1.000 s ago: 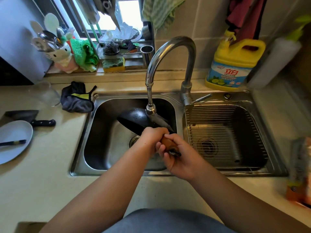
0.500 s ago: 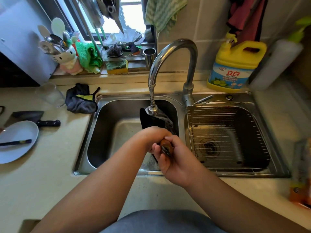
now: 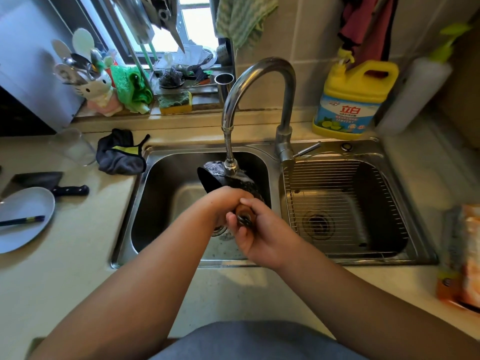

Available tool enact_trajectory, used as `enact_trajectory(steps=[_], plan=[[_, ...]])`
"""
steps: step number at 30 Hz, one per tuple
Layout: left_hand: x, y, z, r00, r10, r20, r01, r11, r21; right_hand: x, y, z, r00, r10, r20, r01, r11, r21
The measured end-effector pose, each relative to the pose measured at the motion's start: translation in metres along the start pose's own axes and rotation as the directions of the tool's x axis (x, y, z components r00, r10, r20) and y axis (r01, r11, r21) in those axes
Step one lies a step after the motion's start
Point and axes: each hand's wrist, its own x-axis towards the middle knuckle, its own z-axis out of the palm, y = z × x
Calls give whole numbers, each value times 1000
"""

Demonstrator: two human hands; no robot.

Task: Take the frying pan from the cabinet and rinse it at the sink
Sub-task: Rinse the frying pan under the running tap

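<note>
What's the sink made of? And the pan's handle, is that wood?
The sink looks like stainless steel: silvery grey, with dull brushed reflections. The frying pan looks like dark metal. Its handle, gripped by the left hand and right hand, shows orange-brown, possibly wood.

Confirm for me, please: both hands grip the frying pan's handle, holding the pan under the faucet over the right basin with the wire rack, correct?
Not quite. In the head view both hands, left and right, hold the frying pan under the faucet over the left basin; the wire rack sits in the right one.
</note>
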Motion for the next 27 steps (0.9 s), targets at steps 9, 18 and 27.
enact_trajectory(steps=[9, 18, 27], plan=[[3, -22, -18, 998, 49, -46, -56, 984, -171, 22, 5, 9, 999, -9, -41, -6, 937, -350], [6, -63, -22, 997, 42, -61, -63, 911, -409, 33, 19, -2, 996, -18, -85, -43, 743, -668], [7, -89, -20, 999, -24, -40, -1, 849, -529, 37, 33, -11, 992, -48, -117, -73, 543, -837]])
